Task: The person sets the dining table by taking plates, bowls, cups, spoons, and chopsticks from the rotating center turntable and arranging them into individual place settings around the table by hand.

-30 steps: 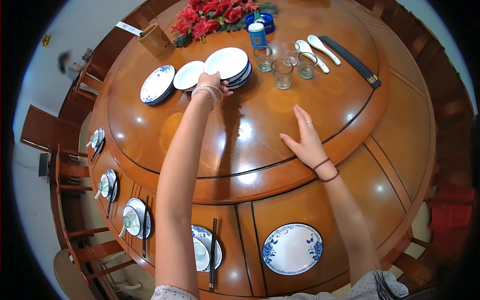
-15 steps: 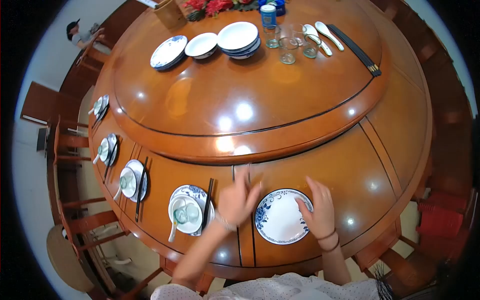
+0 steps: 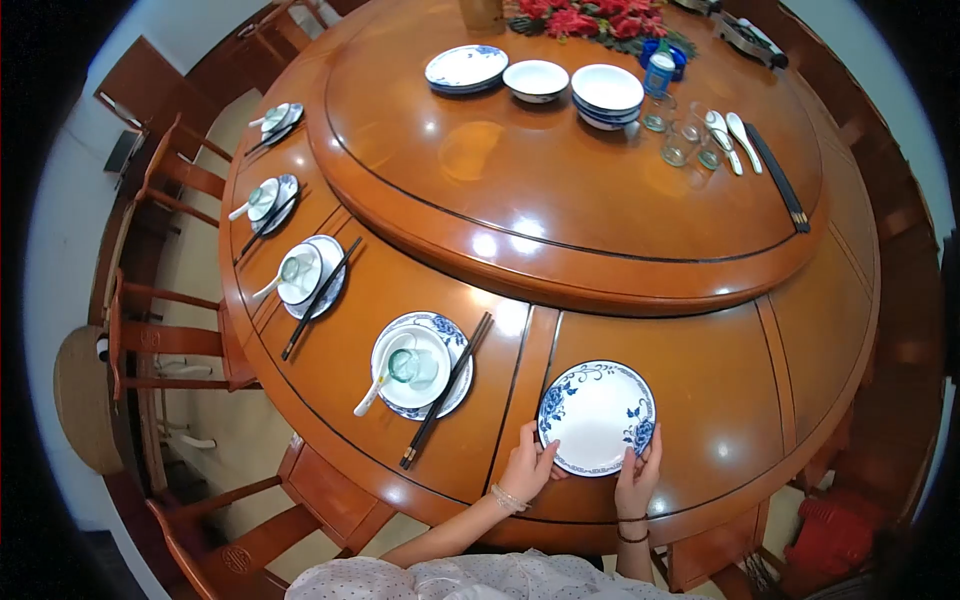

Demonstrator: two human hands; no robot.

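A white plate (image 3: 594, 420) with blue flowers and a patterned rim is at the near edge of the table in front of me. My left hand (image 3: 527, 468) grips its lower left rim, thumb on top and fingers along the side. On the lower right rim, my right hand (image 3: 638, 480) pinches the plate in the same way. Left of it is a place setting: a patterned plate (image 3: 462, 335), a white bowl (image 3: 432, 352) holding a glass (image 3: 405, 366) and a spoon (image 3: 370, 396), with black chopsticks (image 3: 447, 390) leaning across the plate's right side.
Matching settings continue along the left side of the table (image 3: 690, 380). On the raised turntable (image 3: 560, 195) stand stacked plates (image 3: 466, 68), bowls (image 3: 608, 90), glasses (image 3: 680, 150), spoons (image 3: 743, 140) and chopsticks (image 3: 778, 180). Wooden chairs (image 3: 330, 500) ring the table.
Both hands came down from above and beside the plate onto its near rim and took hold of it. My view has shifted and turned, so the table appears moved.
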